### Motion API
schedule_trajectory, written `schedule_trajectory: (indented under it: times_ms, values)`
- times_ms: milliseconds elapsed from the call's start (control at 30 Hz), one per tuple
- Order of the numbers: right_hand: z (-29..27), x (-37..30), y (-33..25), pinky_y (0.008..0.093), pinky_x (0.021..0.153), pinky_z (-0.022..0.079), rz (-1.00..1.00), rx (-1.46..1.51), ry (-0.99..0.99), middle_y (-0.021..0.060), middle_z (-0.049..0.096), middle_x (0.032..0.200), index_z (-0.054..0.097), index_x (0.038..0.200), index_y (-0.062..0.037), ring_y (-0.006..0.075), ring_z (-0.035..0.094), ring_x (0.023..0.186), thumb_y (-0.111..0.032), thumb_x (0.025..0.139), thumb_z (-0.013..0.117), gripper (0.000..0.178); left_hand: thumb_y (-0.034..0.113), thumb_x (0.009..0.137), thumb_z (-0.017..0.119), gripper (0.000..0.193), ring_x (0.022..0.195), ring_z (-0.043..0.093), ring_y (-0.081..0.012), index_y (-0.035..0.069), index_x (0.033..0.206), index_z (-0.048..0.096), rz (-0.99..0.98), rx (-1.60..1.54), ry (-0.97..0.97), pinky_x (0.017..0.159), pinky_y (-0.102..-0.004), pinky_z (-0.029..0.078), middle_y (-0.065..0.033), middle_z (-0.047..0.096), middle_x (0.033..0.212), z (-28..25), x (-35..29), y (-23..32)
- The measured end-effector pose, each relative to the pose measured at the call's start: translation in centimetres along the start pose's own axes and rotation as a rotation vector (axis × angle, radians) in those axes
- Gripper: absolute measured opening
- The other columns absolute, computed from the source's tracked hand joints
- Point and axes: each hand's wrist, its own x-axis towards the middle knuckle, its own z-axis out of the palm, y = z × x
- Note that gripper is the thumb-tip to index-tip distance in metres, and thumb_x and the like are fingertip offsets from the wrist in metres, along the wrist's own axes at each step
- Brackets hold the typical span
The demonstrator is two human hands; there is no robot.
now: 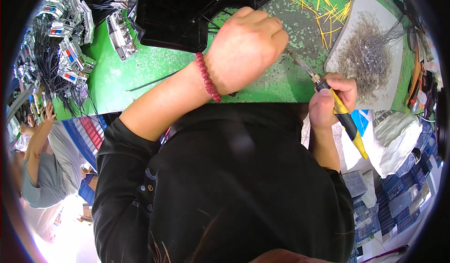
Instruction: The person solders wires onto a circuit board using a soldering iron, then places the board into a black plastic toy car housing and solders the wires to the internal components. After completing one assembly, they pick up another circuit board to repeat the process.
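Observation:
My right hand (330, 101) is wrapped round the black and yellow handle of a soldering iron (347, 121). Its metal tip angles up and left, toward the fingers of my left hand (249, 49). That hand is closed over the green bench, back upward, with a red bead bracelet at its wrist. Whatever its fingers pinch is hidden behind them. Thin black wires (212, 24) show just beside its wrist, next to a large black plastic part (173, 16).
At left lie many chrome metal pieces (70, 52) with black cables; one chrome piece (121, 35) sits closer. Thin yellow tubes (328, 14) are scattered at back right. A pale board (393, 77) carries a heap of wire scraps (368, 52). Another person (47, 169) works at far left.

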Motion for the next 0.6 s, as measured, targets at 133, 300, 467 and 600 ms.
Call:
schedule_trajectory:
  times_ms: [133,300,467,600]
  values:
    - [0.03,-0.02,0.34,0.0268,0.059,0.041,-0.022,-0.006,0.017,0.0113,0.054,0.072,0.05,0.089,-0.0005,0.0166,0.05,0.064,-0.011,0.079,0.064,0.02,0.004,0.072,0.066,0.01,0.078,0.06,-0.0245,0.003,0.081,0.06,0.006,-0.002,0.007,0.071,-0.0353,0.047,-0.0065,0.063,0.083,0.07,-0.04,-0.05]
    - [-0.13,0.12,0.39,0.0265,0.059,0.041,-0.036,0.004,0.001,0.011,0.054,0.073,0.049,0.09,-0.0003,0.0156,0.05,0.064,-0.01,0.08,0.062,0.019,0.003,0.072,0.066,0.009,0.078,0.06,-0.0254,0.003,0.079,0.06,0.015,-0.004,0.014,0.072,-0.036,0.048,-0.0068,0.062,0.082,-0.07,-0.08,-0.09]
    - [0.41,0.17,0.38,0.0262,0.063,0.045,-0.029,0.016,0.063,0.0109,0.056,0.078,0.049,0.095,-0.0002,0.0143,0.053,0.066,-0.007,0.082,0.061,0.019,0.003,0.072,0.066,0.01,0.077,0.06,-0.0262,0.003,0.079,0.06,0.027,-0.005,0.026,0.072,-0.0368,0.048,-0.0067,0.061,0.082,-0.11,-0.17,-0.28]
    - [0.85,0.1,0.22,0.025,0.066,0.047,0.009,0.001,0.095,0.0123,0.061,0.088,0.051,0.104,-0.0003,0.0136,0.056,0.07,-0.009,0.084,0.064,0.026,0.004,0.073,0.067,0.01,0.079,0.061,-0.0265,0.003,0.079,0.06,0.022,0.002,0.022,0.073,-0.0369,0.049,-0.007,0.062,0.083,-0.1,-0.25,-0.2]
